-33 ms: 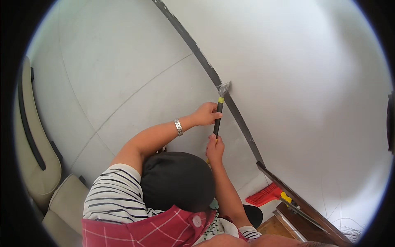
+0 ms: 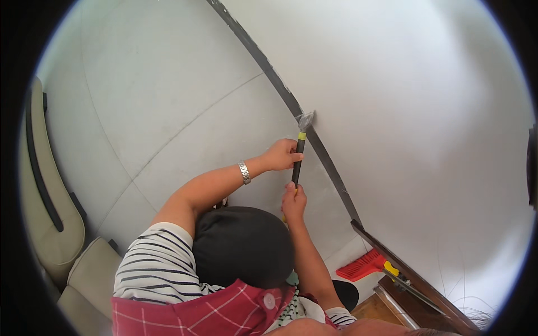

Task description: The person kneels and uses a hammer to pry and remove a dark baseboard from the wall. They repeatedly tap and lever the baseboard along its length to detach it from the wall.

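A long-handled scraper (image 2: 299, 152) with a black handle, a yellow collar and a flat metal blade is in both my hands. My left hand (image 2: 282, 155), a metal watch on its wrist, is closed on the upper handle with the thumb along it. Lower down, my right hand (image 2: 294, 201) is wrapped round the handle's rear part. The blade lies at the upper edge of the dark skirting strip (image 2: 325, 159), against the white wall (image 2: 392, 112). Whether its edge presses on the wall or the strip I cannot tell.
Grey floor tiles (image 2: 185, 84) spread to the left, with beige chairs (image 2: 61, 224) at the far left. A red-bristled broom (image 2: 361, 264) lies beside a dark wooden edge (image 2: 403, 269) at the lower right. My black-clothed knee (image 2: 244, 246) is below my hands.
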Motion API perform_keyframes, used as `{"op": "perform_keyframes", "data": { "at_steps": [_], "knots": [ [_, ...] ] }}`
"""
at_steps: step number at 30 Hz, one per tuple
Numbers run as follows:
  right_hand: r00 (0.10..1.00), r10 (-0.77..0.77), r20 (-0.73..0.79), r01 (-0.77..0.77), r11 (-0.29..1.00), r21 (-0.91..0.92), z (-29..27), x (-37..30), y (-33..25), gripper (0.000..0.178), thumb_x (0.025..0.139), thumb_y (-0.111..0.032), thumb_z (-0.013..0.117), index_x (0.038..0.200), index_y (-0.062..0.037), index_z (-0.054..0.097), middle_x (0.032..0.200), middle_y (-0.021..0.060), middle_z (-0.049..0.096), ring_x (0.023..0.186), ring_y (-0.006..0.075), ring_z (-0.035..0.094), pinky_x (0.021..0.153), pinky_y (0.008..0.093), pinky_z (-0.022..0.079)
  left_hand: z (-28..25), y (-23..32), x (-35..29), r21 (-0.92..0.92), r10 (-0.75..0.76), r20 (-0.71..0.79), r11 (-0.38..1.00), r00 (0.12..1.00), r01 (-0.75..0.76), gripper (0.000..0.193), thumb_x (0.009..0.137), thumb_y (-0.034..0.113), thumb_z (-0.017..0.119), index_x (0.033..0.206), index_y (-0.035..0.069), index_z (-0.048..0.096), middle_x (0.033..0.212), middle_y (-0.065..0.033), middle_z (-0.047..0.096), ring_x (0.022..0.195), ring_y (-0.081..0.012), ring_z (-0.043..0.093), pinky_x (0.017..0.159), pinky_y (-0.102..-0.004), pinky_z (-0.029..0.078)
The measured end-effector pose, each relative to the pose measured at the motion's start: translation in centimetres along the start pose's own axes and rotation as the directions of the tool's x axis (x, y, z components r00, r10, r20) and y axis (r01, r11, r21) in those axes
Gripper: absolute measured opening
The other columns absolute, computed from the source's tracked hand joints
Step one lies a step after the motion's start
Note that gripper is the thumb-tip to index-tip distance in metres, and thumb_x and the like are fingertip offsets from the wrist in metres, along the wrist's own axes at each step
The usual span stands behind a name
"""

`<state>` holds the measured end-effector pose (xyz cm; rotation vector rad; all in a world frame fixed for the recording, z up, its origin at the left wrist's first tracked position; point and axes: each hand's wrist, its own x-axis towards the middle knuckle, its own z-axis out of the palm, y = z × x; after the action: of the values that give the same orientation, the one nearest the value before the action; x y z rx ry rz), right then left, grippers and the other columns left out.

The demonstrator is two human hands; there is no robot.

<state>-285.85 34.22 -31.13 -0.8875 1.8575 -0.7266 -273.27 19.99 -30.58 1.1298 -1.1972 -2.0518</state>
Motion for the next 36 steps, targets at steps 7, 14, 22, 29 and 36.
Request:
{"op": "perform_keyframes", "data": {
  "at_steps": [7, 14, 22, 29, 36],
  "knots": [
    [0.988, -0.145, -0.045, 0.139, 0.983, -0.117, -2.8, 1.4, 4.5, 0.032, 0.096, -0.029, 0.050, 0.078, -0.0027, 0.053, 0.053, -0.0008, 0.046, 0.044, 0.0067, 0.042, 0.042, 0.0247, 0.035, 2.2, -2.0, 1.5, 0.057, 0.068, -0.021, 0.996, 0.997, -0.067, 0.018, 0.088, 0.015, 0.060, 0.080, -0.001, 0.055, 0.066, -0.0038, 0.057, 0.056, -0.0109, 0.056, 0.051, -0.0268, 0.047],
    [0.990, -0.132, 0.037, 0.137, 0.973, -0.183, 1.2, 3.9, -2.4, 0.039, 0.092, -0.033, 0.054, 0.078, 0.0029, 0.053, 0.060, 0.0143, 0.053, 0.054, 0.0245, 0.050, 0.055, 0.0363, 0.042, -2.5, -2.2, 2.0, -0.043, 0.070, -0.152, 0.996, 0.986, -0.078, 0.020, 0.088, 0.019, 0.060, 0.081, 0.000, 0.056, 0.066, -0.0051, 0.058, 0.056, -0.0110, 0.058, 0.052, -0.0267, 0.049],
    [0.997, -0.036, -0.071, 0.029, 0.995, -0.093, 0.3, -0.2, 2.9, 0.035, 0.093, -0.032, 0.054, 0.079, 0.0007, 0.054, 0.058, 0.0074, 0.050, 0.053, 0.0179, 0.048, 0.053, 0.0335, 0.041, 0.7, -2.8, 0.2, 0.104, 0.091, 0.021, 0.990, 0.996, -0.093, 0.020, 0.088, 0.018, 0.060, 0.079, 0.001, 0.055, 0.066, -0.0038, 0.057, 0.056, -0.0098, 0.057, 0.051, -0.0263, 0.047],
    [0.991, -0.135, -0.009, 0.135, 0.990, -0.030, 3.4, 3.8, -1.1, 0.033, 0.094, -0.030, 0.053, 0.076, -0.0017, 0.052, 0.055, -0.0013, 0.045, 0.045, 0.0070, 0.041, 0.042, 0.0255, 0.034, -3.7, -1.3, 1.5, 0.019, 0.068, -0.140, 0.998, 0.988, -0.066, 0.020, 0.086, 0.018, 0.061, 0.079, 0.000, 0.055, 0.060, -0.0042, 0.055, 0.055, -0.0105, 0.055, 0.051, -0.0282, 0.046],
    [0.997, -0.029, -0.074, 0.021, 0.994, -0.109, 0.4, -0.9, 2.9, 0.037, 0.093, -0.032, 0.053, 0.079, 0.0016, 0.054, 0.061, 0.0108, 0.053, 0.057, 0.0214, 0.051, 0.057, 0.0360, 0.042, 0.1, -3.1, 0.4, 0.164, 0.125, 0.017, 0.978, 0.992, -0.126, 0.020, 0.088, 0.018, 0.060, 0.079, 0.000, 0.054, 0.062, -0.0043, 0.056, 0.057, -0.0103, 0.055, 0.051, -0.0274, 0.045]
  ]
}}
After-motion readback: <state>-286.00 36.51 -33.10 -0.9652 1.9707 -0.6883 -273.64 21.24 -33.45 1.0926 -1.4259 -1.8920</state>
